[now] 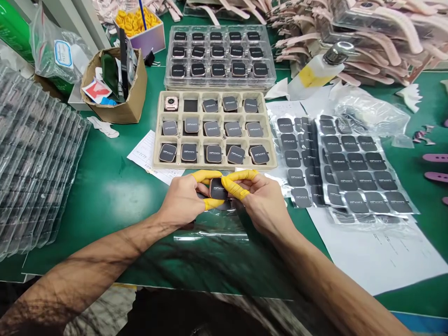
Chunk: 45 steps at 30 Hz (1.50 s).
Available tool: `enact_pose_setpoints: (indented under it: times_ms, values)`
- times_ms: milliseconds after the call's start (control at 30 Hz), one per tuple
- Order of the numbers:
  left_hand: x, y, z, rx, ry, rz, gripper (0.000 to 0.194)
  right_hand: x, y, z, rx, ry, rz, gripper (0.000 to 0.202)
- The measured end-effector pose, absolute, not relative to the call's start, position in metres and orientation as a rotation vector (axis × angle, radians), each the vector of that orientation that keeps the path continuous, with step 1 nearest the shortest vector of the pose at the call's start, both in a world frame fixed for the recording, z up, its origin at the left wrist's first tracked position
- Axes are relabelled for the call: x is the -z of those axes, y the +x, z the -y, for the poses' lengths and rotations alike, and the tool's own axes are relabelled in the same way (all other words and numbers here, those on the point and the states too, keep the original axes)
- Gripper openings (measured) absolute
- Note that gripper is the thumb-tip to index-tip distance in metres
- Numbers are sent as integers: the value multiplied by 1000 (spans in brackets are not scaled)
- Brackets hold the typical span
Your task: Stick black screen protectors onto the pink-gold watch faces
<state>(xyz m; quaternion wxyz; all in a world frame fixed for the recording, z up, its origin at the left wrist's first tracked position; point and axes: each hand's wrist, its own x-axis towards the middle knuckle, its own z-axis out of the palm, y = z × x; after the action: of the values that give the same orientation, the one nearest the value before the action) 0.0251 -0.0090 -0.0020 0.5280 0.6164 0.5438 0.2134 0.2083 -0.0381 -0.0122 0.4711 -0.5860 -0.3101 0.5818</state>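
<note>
Yellow finger cots on both our hands in the head view. Our left hand (184, 198) has the dark square watch face (217, 189) nipped between fingers above and thumb below. Our right hand (262, 196) meets its right edge, fingertips close together; can't tell if they pinch it or just touch. Key relation: face sits between both hands, just short of the beige tray (213, 166)'s near rim, print side up; near square, so we read no long axis. Fingertips cover its right edge and part of the lettering; underside hidden. Dark piece (224, 204) below: unclear.
</note>
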Motion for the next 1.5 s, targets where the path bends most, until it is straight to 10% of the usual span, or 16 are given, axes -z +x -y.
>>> enact_pose_setpoints:
  times_ms: [1500]
  values:
    - [3, 26, 9, -526, 1510, -1301, 30, 11, 207, 44, -1429, -1473, 753, 42]
